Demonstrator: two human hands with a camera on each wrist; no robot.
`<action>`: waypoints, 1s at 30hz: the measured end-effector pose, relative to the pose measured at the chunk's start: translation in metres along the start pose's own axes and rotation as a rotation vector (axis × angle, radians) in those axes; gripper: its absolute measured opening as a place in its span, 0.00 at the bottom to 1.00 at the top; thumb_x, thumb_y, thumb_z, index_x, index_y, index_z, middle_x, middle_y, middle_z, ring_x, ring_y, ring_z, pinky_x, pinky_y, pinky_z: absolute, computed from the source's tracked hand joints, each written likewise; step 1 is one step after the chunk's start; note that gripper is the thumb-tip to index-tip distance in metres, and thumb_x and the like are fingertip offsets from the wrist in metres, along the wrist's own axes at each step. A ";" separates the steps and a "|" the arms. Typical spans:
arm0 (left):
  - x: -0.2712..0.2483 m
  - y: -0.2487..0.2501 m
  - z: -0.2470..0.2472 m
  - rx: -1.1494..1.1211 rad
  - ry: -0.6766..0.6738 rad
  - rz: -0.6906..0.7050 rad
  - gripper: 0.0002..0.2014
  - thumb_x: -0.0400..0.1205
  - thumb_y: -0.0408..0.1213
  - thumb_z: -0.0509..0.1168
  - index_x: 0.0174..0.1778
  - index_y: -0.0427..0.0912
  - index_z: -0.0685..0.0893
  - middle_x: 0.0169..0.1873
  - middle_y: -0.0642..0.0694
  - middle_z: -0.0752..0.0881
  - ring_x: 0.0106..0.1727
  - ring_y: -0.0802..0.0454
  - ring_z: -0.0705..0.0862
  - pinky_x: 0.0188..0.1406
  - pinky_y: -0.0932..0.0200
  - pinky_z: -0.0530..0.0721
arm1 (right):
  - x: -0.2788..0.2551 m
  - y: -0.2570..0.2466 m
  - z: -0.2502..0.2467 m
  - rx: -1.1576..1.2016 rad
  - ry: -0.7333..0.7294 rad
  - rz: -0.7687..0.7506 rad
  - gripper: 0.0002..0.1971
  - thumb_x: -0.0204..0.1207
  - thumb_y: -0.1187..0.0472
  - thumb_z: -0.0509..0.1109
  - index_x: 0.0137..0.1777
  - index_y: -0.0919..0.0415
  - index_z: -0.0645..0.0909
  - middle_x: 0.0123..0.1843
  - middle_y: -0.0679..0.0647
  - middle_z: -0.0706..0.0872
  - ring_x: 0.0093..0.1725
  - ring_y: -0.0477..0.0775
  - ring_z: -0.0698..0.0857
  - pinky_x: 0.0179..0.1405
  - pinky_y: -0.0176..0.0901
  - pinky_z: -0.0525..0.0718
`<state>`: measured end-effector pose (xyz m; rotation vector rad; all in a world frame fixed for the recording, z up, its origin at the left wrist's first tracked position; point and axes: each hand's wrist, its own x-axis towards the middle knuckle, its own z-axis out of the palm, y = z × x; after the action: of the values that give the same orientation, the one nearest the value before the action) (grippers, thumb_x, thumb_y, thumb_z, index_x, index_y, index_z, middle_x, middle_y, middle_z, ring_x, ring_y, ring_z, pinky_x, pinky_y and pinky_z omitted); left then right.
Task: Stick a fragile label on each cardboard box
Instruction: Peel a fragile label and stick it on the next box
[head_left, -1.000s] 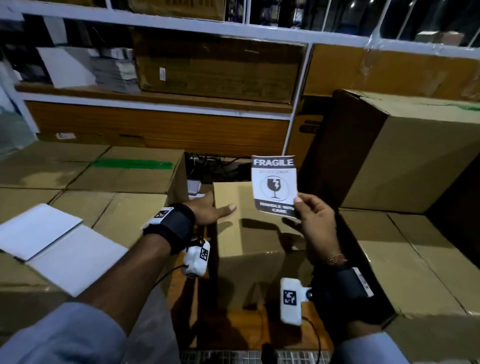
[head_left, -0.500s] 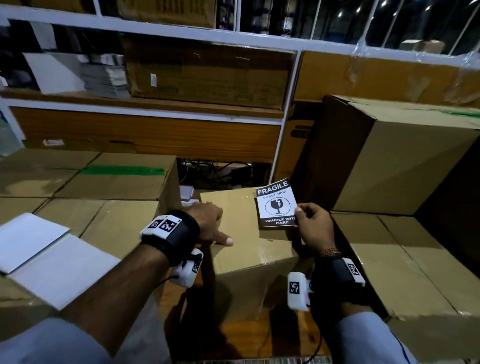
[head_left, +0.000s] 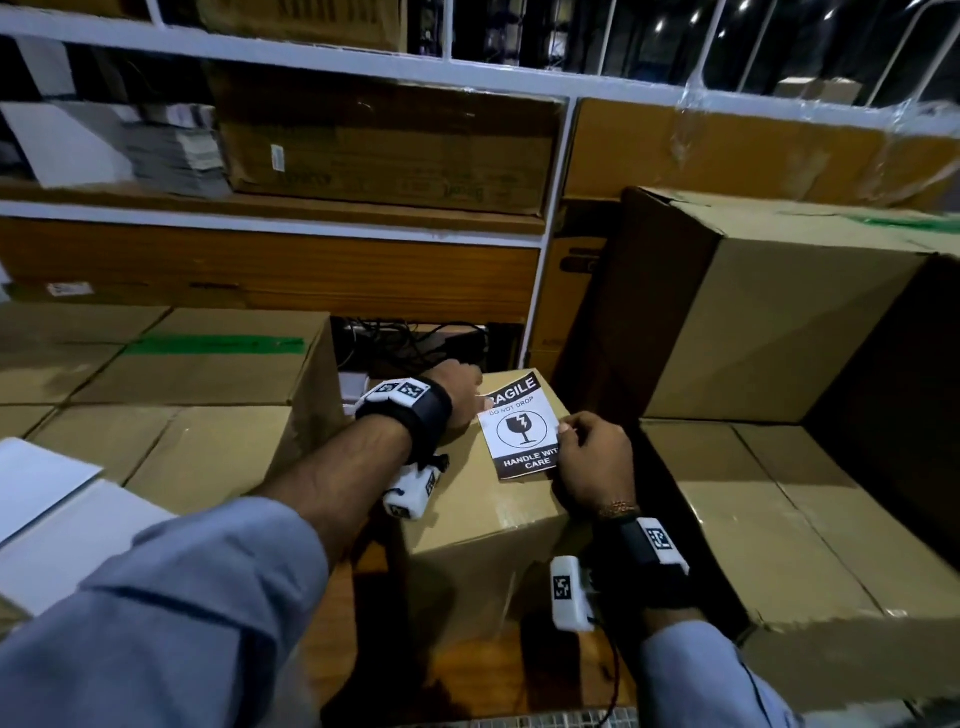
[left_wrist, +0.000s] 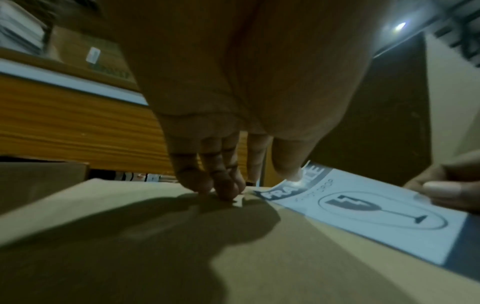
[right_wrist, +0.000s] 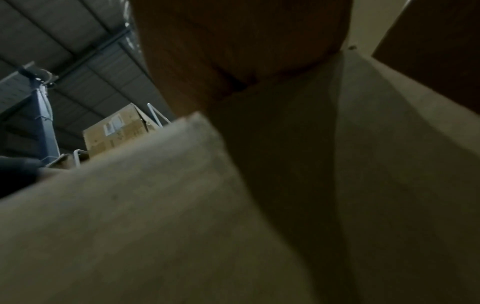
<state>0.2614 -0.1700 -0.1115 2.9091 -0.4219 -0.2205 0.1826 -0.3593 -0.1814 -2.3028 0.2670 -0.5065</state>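
Note:
A black-and-white fragile label (head_left: 521, 426) lies on the top of a small cardboard box (head_left: 483, 499) in front of me. My right hand (head_left: 589, 457) pinches the label's right edge, thumb on its face. My left hand (head_left: 460, 387) is at the label's upper left corner. In the left wrist view the left hand's fingertips (left_wrist: 224, 192) touch the box top (left_wrist: 155, 236) and its thumb presses the label (left_wrist: 376, 207) at the top corner. The right hand's thumb (left_wrist: 444, 190) shows at that view's edge. The right wrist view shows only palm and cardboard (right_wrist: 155, 205).
A tall cardboard box (head_left: 779, 332) stands close on the right, with low boxes (head_left: 769, 525) in front of it. Flat boxes, one with green tape (head_left: 213, 344), fill the left. White sheets (head_left: 47, 478) lie there. Wooden shelving (head_left: 270, 270) runs behind.
My right hand brought the label down from mid-air onto the box top. My left hand slid from the box's left edge to the label's upper corner.

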 end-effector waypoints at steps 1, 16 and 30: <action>0.003 0.000 0.000 0.003 -0.002 0.007 0.23 0.89 0.51 0.65 0.75 0.41 0.81 0.70 0.39 0.84 0.70 0.40 0.82 0.62 0.53 0.80 | 0.000 0.001 0.002 -0.009 0.015 0.006 0.14 0.81 0.50 0.64 0.53 0.54 0.89 0.49 0.57 0.92 0.46 0.58 0.89 0.47 0.53 0.89; 0.042 0.001 0.014 -0.087 0.038 0.013 0.23 0.83 0.47 0.75 0.73 0.48 0.81 0.69 0.42 0.83 0.67 0.41 0.83 0.57 0.53 0.81 | -0.007 -0.005 0.004 -0.168 0.071 0.117 0.14 0.90 0.48 0.58 0.64 0.49 0.84 0.61 0.57 0.81 0.46 0.52 0.76 0.48 0.44 0.73; 0.049 -0.005 0.018 -0.135 0.097 0.045 0.16 0.89 0.51 0.63 0.57 0.43 0.87 0.58 0.40 0.84 0.54 0.42 0.82 0.47 0.54 0.76 | -0.009 0.003 0.010 0.012 0.165 0.105 0.12 0.89 0.47 0.60 0.63 0.44 0.84 0.54 0.54 0.83 0.49 0.54 0.82 0.51 0.51 0.82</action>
<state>0.3057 -0.1822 -0.1360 2.7610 -0.4376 -0.0962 0.1788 -0.3519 -0.1919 -2.2242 0.4609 -0.6441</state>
